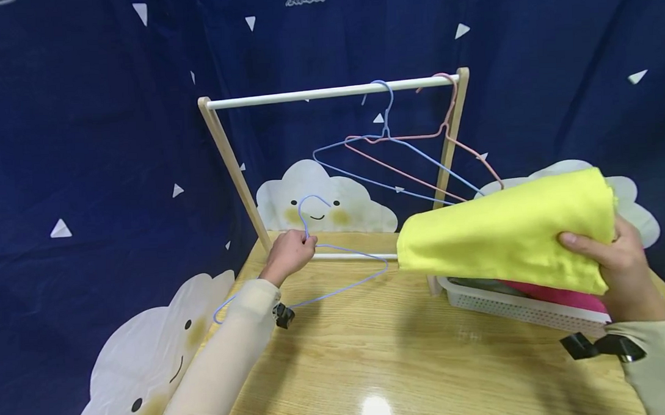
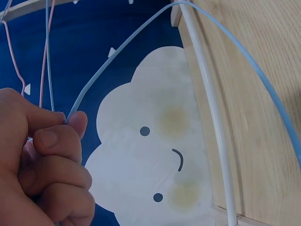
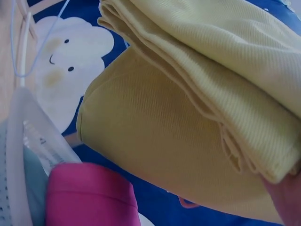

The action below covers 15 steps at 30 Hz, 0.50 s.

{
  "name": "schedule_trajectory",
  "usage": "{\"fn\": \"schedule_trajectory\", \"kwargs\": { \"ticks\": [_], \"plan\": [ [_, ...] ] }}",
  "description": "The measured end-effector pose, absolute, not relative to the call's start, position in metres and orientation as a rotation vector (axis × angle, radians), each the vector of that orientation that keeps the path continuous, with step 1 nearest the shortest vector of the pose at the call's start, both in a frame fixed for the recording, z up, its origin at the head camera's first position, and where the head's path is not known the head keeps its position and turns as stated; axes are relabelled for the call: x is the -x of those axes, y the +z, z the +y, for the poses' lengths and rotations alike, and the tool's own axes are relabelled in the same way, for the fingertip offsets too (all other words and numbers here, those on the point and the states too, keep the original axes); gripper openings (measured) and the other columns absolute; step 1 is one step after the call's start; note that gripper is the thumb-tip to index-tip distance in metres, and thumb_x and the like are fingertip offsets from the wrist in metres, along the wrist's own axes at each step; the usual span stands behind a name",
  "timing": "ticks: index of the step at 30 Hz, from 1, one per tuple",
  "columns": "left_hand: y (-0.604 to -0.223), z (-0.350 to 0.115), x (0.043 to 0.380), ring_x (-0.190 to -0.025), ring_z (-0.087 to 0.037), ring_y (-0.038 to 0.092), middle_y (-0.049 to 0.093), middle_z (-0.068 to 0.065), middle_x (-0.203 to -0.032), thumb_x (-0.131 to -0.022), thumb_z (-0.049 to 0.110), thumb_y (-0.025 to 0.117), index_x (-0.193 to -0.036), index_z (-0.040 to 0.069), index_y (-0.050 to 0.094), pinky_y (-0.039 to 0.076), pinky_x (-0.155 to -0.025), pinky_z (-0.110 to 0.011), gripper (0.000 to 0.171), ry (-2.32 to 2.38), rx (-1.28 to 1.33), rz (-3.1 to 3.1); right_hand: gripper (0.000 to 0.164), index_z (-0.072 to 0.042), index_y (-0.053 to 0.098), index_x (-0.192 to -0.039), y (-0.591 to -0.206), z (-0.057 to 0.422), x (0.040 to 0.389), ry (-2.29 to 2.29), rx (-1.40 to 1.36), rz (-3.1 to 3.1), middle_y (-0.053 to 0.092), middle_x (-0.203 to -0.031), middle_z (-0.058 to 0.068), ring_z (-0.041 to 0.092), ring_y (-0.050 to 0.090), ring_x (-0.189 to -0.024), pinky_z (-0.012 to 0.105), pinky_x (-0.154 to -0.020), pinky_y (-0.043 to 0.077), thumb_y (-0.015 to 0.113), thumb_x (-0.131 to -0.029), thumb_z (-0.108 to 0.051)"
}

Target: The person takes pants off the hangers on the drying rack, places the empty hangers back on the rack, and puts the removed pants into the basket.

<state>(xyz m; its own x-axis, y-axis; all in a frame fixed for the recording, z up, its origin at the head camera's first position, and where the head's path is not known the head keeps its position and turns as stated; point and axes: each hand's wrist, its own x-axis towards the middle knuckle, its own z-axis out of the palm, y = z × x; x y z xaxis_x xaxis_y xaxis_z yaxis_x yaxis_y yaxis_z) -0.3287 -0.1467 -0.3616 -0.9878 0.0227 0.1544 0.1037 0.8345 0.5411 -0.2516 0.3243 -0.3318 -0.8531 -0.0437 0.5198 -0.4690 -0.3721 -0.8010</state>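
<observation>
My left hand (image 1: 291, 253) pinches a blue clothes hanger (image 1: 349, 287) at the neck below its hook, holding it in front of the rack's left leg. In the left wrist view, thumb and fingers close on the thin blue hanger (image 2: 124, 44). My right hand (image 1: 623, 264) grips a folded yellow cloth (image 1: 504, 232) by its right end, thumb on the near face. The cloth is raised over the basket on the right. From the right wrist, the folded cloth (image 3: 160, 122) shows several ribbed layers; most of that hand is hidden there.
A rack with a white rail (image 1: 306, 95) and wooden legs stands on the wooden table (image 1: 370, 353). A blue hanger (image 1: 359, 177) and a pink hanger (image 1: 476, 153) hang at its right. A white basket (image 1: 506, 308) holds pink cloth (image 3: 89, 197) and grey-green cloth. A dark curtain hangs behind.
</observation>
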Motion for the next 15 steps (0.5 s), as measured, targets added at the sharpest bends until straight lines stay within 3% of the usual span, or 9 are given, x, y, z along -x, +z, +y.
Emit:
{"fn": "schedule_trajectory", "kwargs": {
  "ticks": [15],
  "plan": [
    [-0.372,-0.147,0.330,-0.044,-0.013,0.030,0.032,0.006,-0.048,-0.102,0.033,0.047,-0.054,0.018,0.039,0.028,-0.048,-0.027,0.051,-0.844,0.122,-2.883,0.040,0.004,0.058,-0.115,-0.328,0.352,0.273,2.337,-0.719,-1.462,0.073,-0.095,0.009,0.018,0.075,-0.079,0.028,-0.061,0.059,0.036,-0.088,0.024]
  ]
}}
